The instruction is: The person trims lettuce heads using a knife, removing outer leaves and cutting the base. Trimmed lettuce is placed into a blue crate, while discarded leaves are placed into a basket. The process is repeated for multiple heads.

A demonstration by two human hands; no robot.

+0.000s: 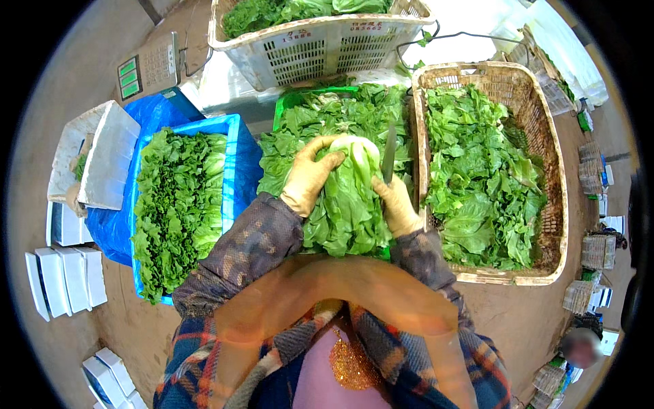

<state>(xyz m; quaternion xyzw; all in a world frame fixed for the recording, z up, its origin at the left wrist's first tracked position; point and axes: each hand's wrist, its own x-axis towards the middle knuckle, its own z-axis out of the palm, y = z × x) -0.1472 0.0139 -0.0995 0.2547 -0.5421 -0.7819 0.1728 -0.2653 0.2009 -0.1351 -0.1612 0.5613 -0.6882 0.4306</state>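
My left hand (316, 171), in a pale yellow glove, grips a head of leafy lettuce (352, 194) near its pale stem end, which points away from me. My right hand (396, 202), gloved alike, holds a knife with its blade (390, 153) upright beside the lettuce; the knife's handle is hidden in the palm, and the thumb is close to or touching the leaves. Under both hands lies a heap of loose lettuce leaves (301, 122) in a green crate (282, 106).
Left stands a blue crate (231, 168) of stacked lettuce, beside a foam box (110, 158) and a digital scale (148, 66). Right is a dirty plastic crate (557, 204) of loose leaves. Another crate (317, 51) with lettuce stands ahead. Far right, a person (581, 347) is near more crates.
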